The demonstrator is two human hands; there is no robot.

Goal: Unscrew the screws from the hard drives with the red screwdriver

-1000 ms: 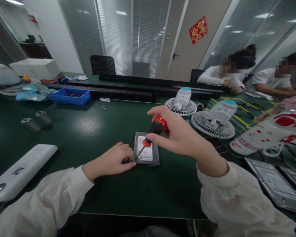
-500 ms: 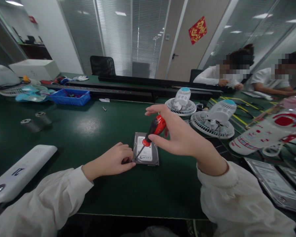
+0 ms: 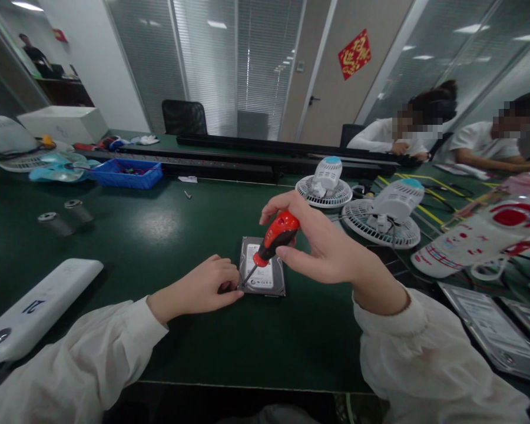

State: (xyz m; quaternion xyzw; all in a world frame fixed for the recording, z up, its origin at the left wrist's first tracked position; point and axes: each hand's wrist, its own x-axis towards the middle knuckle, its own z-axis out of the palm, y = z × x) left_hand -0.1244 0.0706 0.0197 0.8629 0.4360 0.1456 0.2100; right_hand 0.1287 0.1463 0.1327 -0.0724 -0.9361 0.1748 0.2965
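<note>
A hard drive (image 3: pixel 272 284) lies flat on the green table, its white label facing up. Around the red and black handle of a screwdriver (image 3: pixel 277 234), my right hand (image 3: pixel 320 241) is closed, with the thumb and fingers about the grip. The screwdriver leans to the right, and its shaft runs down to the drive's near left corner. At that same corner my left hand (image 3: pixel 212 285) holds the drive's edge, fingers curled and thumb beside the screwdriver tip. The curled fingertips are partly hidden, and so is the exact spot where the tip rests.
More hard drives (image 3: pixel 490 324) lie at the right, near a white bottle (image 3: pixel 450 250). Two fan heads (image 3: pixel 380 218) rest behind my right hand. On the left are a white device (image 3: pixel 44 306), metal cylinders (image 3: pixel 56 224) and a blue tray (image 3: pixel 126 175). Two people sit far right.
The screwdriver handle has turned and tilted slightly, showing more red on top. My right hand's fingers and thumb have shifted around it. My left hand and the drive stay put.
</note>
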